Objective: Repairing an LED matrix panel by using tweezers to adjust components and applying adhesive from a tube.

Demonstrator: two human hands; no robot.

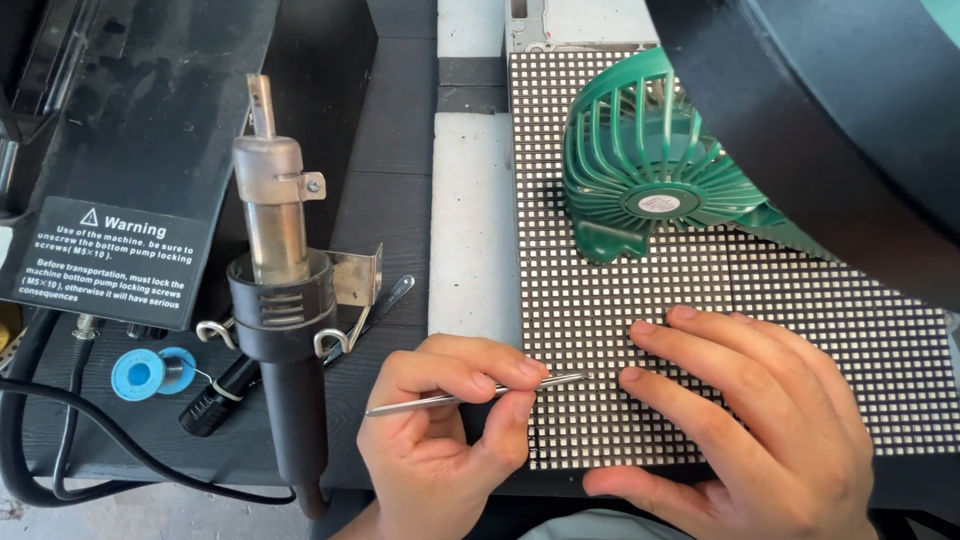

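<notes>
My left hand (445,430) pinches thin metal tweezers (470,396), whose tips rest on the left part of a flat panel with a fine grid of small squares (620,300). My right hand (745,425) lies flat on the panel's near edge, fingers spread and pointing left, close to the tweezer tips. It holds nothing.
A hot-air gun (275,290) stands in a metal holder at the left. A blue solder spool (140,373) and black cables (60,440) lie beside it. A green fan grille (650,170) sits on the panel's far side. A large dark curved object (840,120) overhangs the upper right.
</notes>
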